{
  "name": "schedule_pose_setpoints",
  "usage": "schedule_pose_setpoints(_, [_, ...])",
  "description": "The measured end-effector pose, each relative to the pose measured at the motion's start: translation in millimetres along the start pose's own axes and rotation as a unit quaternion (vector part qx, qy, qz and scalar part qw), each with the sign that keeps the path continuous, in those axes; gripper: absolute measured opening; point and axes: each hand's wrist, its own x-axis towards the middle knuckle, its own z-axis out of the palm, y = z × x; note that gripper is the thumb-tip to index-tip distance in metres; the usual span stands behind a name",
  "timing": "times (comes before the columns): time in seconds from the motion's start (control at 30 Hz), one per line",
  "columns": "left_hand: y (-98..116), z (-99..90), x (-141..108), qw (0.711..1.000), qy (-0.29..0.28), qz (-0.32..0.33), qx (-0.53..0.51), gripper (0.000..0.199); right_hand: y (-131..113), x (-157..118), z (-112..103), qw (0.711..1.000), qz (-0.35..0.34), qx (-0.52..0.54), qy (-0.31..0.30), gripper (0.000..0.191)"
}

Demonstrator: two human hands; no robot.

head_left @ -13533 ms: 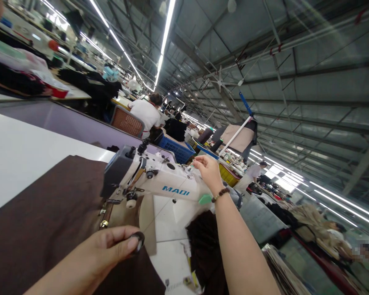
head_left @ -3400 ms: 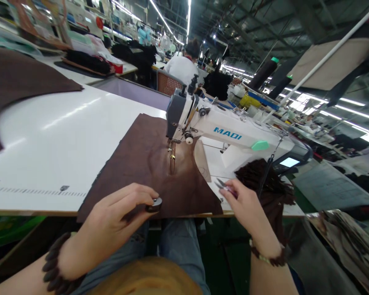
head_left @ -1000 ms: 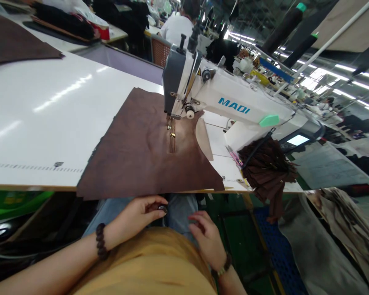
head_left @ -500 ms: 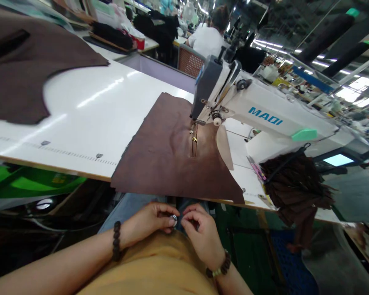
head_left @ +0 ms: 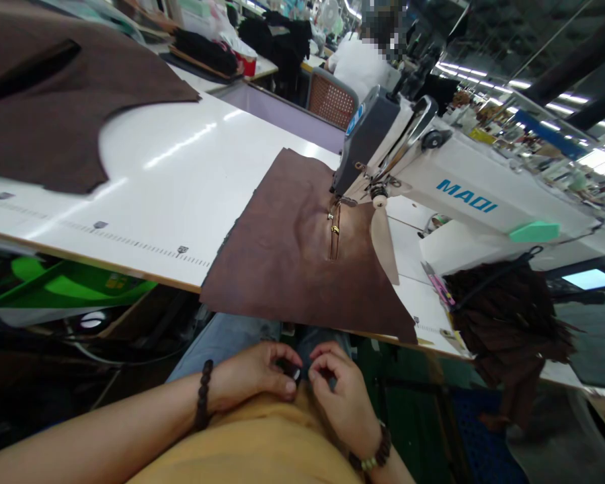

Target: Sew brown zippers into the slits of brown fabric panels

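Both hands are low over my lap, in front of the table edge. My left hand (head_left: 269, 370) has its thumb and fingers curled around a small shiny dark object (head_left: 296, 374), possibly a bobbin. Close beside it, my right hand (head_left: 340, 386) is curled with thumb and index finger near each other; whether anything is between them is too small to tell. Brown fabric (head_left: 282, 269) lies flat on the table, with a zipper (head_left: 335, 232) set in a slit, its upper end under the head of the sewing machine (head_left: 464, 188).
Another brown piece (head_left: 146, 77) covers the table's (head_left: 171, 181) left part. Right of the machine base are pink-handled snips (head_left: 441, 289) and a pile of dark brown strips (head_left: 509, 316). Beyond the table, a person in white (head_left: 363, 64) sits on a brown chair (head_left: 333, 97).
The view has shifted, so the table and machine appear further right or lower. The fingers of my left hand have shifted around the small object, which shows less. My right hand stays close to it.
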Motion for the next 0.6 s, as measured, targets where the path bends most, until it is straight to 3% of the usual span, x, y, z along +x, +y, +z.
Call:
schedule_pose_setpoints(0.13, [2, -1.2, -3, 0.989, -0.073, -0.017, -0.132, 0.051, 10, 0, 0, 1.0, 0.015, 0.007, 0.005, 0.013])
schedule_pose_setpoints(0.27, [5, -11.6, -3, 0.981, -0.116, 0.015, -0.154, 0.049, 15, 6, -2, 0.999, 0.015, 0.047, 0.009, 0.014])
schedule_pose_setpoints(0.5, [13, -14.6, 2, 0.98, -0.112, 0.069, -0.152, 0.043, 23, 23, 10, 0.977, 0.083, 0.188, -0.065, 0.015])
schedule_pose_setpoints(0.6, [12, -13.4, 9, 0.981, -0.102, 0.069, -0.153, 0.038, 28, 22, 0, 0.966, 0.101, 0.221, -0.091, 0.023])
